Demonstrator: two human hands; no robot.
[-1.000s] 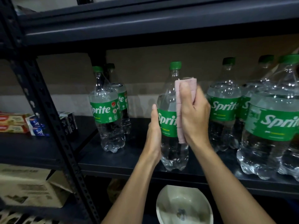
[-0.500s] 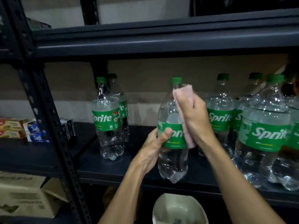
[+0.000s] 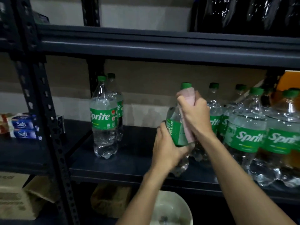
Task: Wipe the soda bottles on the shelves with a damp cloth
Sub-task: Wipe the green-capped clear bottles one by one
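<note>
The left grip (image 3: 167,146) wraps round the lower half of the held bottle (image 3: 176,132), its fingers curled onto the clear plastic just under the green label. The right grip (image 3: 196,114) is closed round a pink cloth (image 3: 186,95) and, through it, round the bottle's neck and shoulder. The cloth bunches just below the green cap (image 3: 186,85), and a strip of it hangs down over the right side of the label. The bottle thus sits between the two grips, the left one low and the right one high. It leans slightly, and I cannot tell whether its base touches the shelf.

The dark metal shelf (image 3: 129,159) carries the other bottles, and an upper shelf (image 3: 162,46) runs above it. A crowded cluster of Sprite bottles (image 3: 245,137) stands to the right of the held bottle, packed against one another and just beside the right forearm. Well apart to the left, a front bottle (image 3: 103,117) stands upright, with a rear bottle (image 3: 119,109) close behind it.

A cardboard box (image 3: 14,200) sits low on the left, under the neighbouring shelf. A white bowl (image 3: 172,210) lies below the shelf edge, between the two forearms. Small blue-and-white cartons (image 3: 24,127) are stacked at the far left on the neighbouring shelf.
</note>
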